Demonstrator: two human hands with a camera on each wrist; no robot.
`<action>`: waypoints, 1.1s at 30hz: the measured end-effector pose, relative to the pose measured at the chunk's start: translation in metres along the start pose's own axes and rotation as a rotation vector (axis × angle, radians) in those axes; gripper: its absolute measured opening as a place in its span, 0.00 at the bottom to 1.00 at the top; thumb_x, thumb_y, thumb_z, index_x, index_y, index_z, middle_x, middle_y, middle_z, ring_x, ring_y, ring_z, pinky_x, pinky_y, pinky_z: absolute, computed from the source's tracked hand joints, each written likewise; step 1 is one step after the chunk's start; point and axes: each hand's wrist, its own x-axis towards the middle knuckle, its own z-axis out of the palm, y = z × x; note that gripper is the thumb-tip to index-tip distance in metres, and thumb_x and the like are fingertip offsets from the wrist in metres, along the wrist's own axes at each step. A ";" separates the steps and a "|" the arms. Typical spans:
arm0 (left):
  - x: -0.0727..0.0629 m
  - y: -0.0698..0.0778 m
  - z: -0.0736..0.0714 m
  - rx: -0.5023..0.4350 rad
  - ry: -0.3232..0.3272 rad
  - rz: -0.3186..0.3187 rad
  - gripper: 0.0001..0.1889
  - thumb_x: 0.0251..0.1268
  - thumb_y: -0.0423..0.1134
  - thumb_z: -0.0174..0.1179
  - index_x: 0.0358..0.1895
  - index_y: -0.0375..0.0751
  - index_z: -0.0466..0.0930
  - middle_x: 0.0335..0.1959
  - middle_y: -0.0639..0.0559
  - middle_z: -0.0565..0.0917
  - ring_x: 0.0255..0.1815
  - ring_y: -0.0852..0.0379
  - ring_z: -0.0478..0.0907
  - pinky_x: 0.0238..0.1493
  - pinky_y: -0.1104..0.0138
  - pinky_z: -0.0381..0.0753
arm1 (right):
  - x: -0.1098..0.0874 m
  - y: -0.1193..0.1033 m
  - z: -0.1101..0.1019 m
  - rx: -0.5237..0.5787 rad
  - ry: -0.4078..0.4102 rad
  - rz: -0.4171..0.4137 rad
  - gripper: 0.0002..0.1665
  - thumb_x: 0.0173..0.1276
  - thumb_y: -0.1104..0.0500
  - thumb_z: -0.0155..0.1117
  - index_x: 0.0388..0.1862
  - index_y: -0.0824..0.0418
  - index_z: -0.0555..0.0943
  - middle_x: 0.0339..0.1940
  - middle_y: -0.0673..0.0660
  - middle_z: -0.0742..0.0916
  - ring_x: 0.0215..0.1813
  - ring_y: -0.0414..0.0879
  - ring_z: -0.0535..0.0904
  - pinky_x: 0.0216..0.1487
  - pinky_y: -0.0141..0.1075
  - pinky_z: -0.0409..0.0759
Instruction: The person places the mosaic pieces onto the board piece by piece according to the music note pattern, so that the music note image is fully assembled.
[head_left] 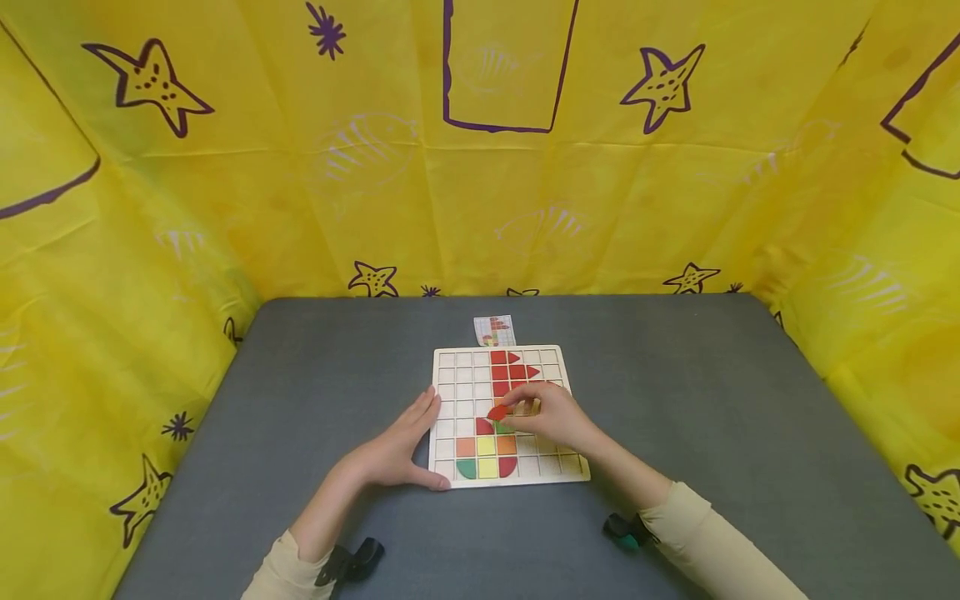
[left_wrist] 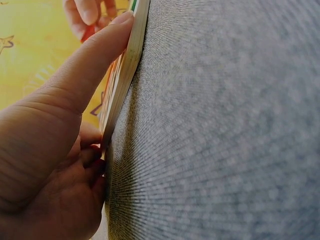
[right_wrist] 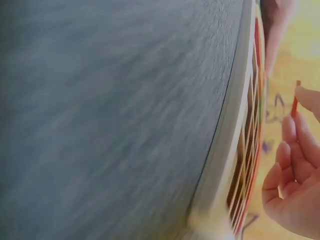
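A pale wooden grid board (head_left: 446, 408) lies on the table, with flat coloured tiles in some of its squares. My left hand (head_left: 397, 442) rests against the board's left side, fingers along that edge and thumb at the near left corner; its thumb (left_wrist: 95, 62) touches the board edge in the left wrist view. Over the middle of the board, my right hand (head_left: 551, 414) pinches a red tile (head_left: 497, 412) with curved sides between thumb and fingertips. In the right wrist view the red tile (right_wrist: 295, 100) appears edge-on, raised off the board. The right hand hides some squares.
A small printed card (head_left: 493, 330) with a coloured grid pattern lies just beyond the board's far edge. The dark grey table (head_left: 712, 400) extends around the board. Yellow patterned cloth (head_left: 480, 183) hangs behind and on both sides. Black straps circle both wrists.
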 end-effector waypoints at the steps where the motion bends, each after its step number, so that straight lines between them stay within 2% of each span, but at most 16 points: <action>1: 0.000 0.000 0.000 0.001 -0.001 0.002 0.65 0.44 0.60 0.75 0.78 0.33 0.41 0.80 0.41 0.37 0.79 0.44 0.34 0.72 0.47 0.50 | 0.003 -0.002 0.004 -0.024 -0.025 -0.019 0.12 0.55 0.52 0.77 0.39 0.49 0.87 0.33 0.42 0.85 0.35 0.43 0.75 0.37 0.37 0.75; 4: 0.001 0.000 0.000 0.002 -0.002 0.014 0.65 0.45 0.60 0.75 0.77 0.33 0.41 0.79 0.40 0.37 0.79 0.43 0.34 0.72 0.46 0.50 | 0.012 -0.009 0.012 -0.089 -0.095 -0.074 0.12 0.56 0.52 0.77 0.39 0.48 0.86 0.34 0.38 0.85 0.38 0.40 0.76 0.43 0.37 0.76; 7: 0.002 -0.002 -0.001 0.009 -0.003 0.032 0.64 0.46 0.60 0.74 0.77 0.32 0.41 0.79 0.39 0.37 0.79 0.42 0.34 0.72 0.45 0.49 | 0.019 -0.013 0.017 -0.158 -0.132 -0.136 0.11 0.57 0.52 0.76 0.39 0.50 0.86 0.34 0.38 0.85 0.40 0.39 0.77 0.48 0.38 0.75; 12: 0.002 -0.002 -0.001 0.000 0.004 0.057 0.64 0.47 0.59 0.74 0.77 0.30 0.41 0.79 0.37 0.38 0.78 0.40 0.35 0.72 0.44 0.47 | 0.027 -0.017 0.022 -0.223 -0.159 -0.201 0.11 0.57 0.53 0.76 0.39 0.52 0.87 0.33 0.41 0.85 0.39 0.39 0.76 0.47 0.39 0.73; 17: 0.001 -0.001 -0.001 -0.013 0.006 0.050 0.64 0.46 0.58 0.74 0.77 0.29 0.42 0.79 0.37 0.38 0.78 0.40 0.35 0.71 0.44 0.48 | 0.029 -0.019 0.026 -0.209 -0.188 -0.205 0.11 0.58 0.56 0.75 0.41 0.54 0.87 0.35 0.44 0.86 0.40 0.41 0.75 0.47 0.38 0.73; 22: 0.000 0.000 0.000 -0.011 0.012 0.043 0.64 0.46 0.58 0.75 0.77 0.30 0.42 0.79 0.37 0.38 0.78 0.40 0.35 0.71 0.44 0.49 | 0.028 -0.021 0.027 -0.203 -0.175 -0.212 0.13 0.59 0.55 0.75 0.42 0.54 0.87 0.37 0.45 0.86 0.41 0.42 0.74 0.48 0.39 0.72; 29: -0.001 0.000 0.000 -0.008 0.015 0.048 0.64 0.47 0.58 0.75 0.76 0.29 0.42 0.79 0.37 0.39 0.78 0.40 0.36 0.71 0.44 0.49 | 0.026 -0.022 0.029 -0.237 -0.170 -0.262 0.10 0.60 0.54 0.74 0.41 0.53 0.88 0.37 0.44 0.86 0.43 0.41 0.74 0.50 0.40 0.71; 33: -0.001 0.001 -0.001 -0.012 0.014 0.044 0.64 0.46 0.58 0.75 0.77 0.29 0.41 0.79 0.37 0.38 0.78 0.40 0.35 0.71 0.44 0.49 | 0.024 -0.022 0.028 -0.249 -0.160 -0.256 0.11 0.61 0.54 0.73 0.42 0.53 0.88 0.38 0.44 0.86 0.45 0.41 0.74 0.53 0.41 0.70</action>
